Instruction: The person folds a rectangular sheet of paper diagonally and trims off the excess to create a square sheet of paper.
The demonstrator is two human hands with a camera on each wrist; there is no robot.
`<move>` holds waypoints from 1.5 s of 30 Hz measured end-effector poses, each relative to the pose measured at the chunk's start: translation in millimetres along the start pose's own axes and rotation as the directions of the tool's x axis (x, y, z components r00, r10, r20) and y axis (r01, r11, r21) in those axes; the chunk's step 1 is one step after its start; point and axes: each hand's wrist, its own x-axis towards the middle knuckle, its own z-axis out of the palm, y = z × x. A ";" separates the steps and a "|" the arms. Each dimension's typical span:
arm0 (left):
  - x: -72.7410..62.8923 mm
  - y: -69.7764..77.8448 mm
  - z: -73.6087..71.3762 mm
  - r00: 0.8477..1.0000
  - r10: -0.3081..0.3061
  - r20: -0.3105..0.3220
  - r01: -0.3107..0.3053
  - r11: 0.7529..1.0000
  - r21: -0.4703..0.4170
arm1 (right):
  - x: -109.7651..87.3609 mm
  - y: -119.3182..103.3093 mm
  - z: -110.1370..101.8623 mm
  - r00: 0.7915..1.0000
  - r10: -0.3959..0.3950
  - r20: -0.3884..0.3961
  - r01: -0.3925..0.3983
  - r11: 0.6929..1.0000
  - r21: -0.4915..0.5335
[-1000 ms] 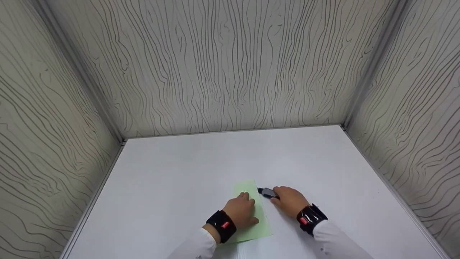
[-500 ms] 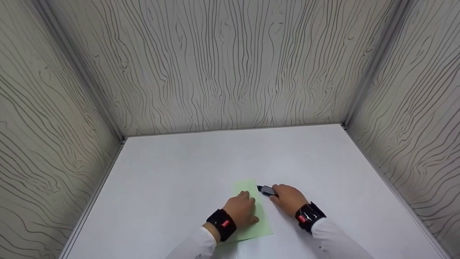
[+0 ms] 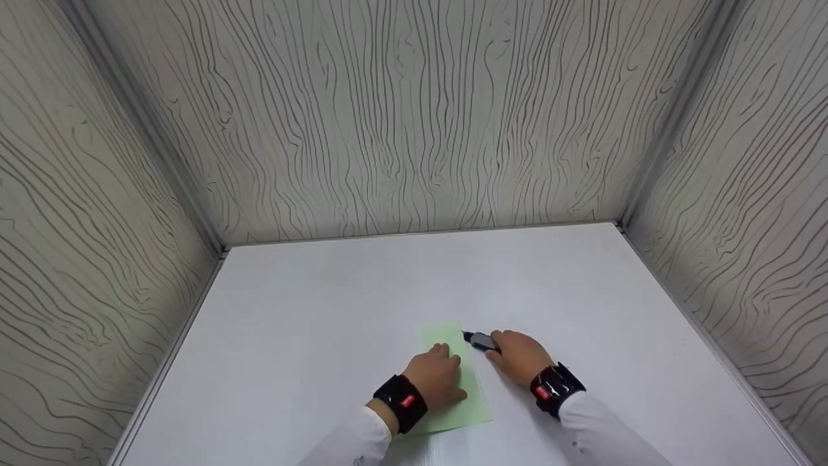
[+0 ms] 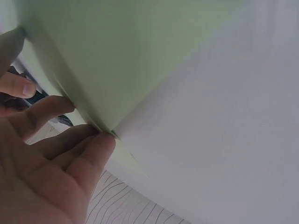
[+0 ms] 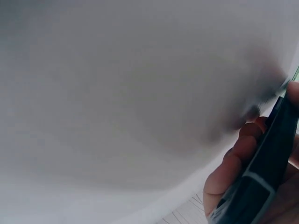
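My left hand presses a light green sheet of paper against the white table, fingers spread over it. Seen from the left wrist, the fingertips rest on the green paper, along a raised fold or edge. To the right, my right hand grips a grey and black utility knife. Its tip lies at the sheet's right edge, near the far corner; whether it touches the paper cannot be made out. The right wrist view shows the knife's dark handle between fingers and thumb.
The white tabletop stretches away from both hands. Wood-grain patterned panels stand behind it and at both sides. Under the near end of the green sheet, a pale strip runs toward the table's front.
The right hand and the utility knife have shifted slightly away from the body along the sheet's right edge. My left hand and the paper stay in place.
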 end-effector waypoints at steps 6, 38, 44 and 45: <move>0.5 -1.9 -1.3 1.000 -0.001 0.006 0.001 1.000 -0.007 | 3.7 3.4 0.0 1.000 0.022 0.006 -0.022 1.000 -0.007; 3.9 -1.1 -0.6 0.999 -0.026 0.034 0.027 0.999 -0.020 | 16.8 -4.4 1.3 1.000 -0.002 -0.024 0.002 1.000 0.023; 3.7 0.4 -1.4 0.998 -0.027 0.053 0.028 0.999 -0.026 | 16.1 -0.7 3.4 0.999 0.035 -0.013 -0.034 0.999 0.017; 3.9 0.2 -1.2 0.998 -0.028 0.055 0.029 0.999 -0.026 | 16.8 -0.8 3.3 0.999 0.031 -0.015 -0.031 0.999 0.017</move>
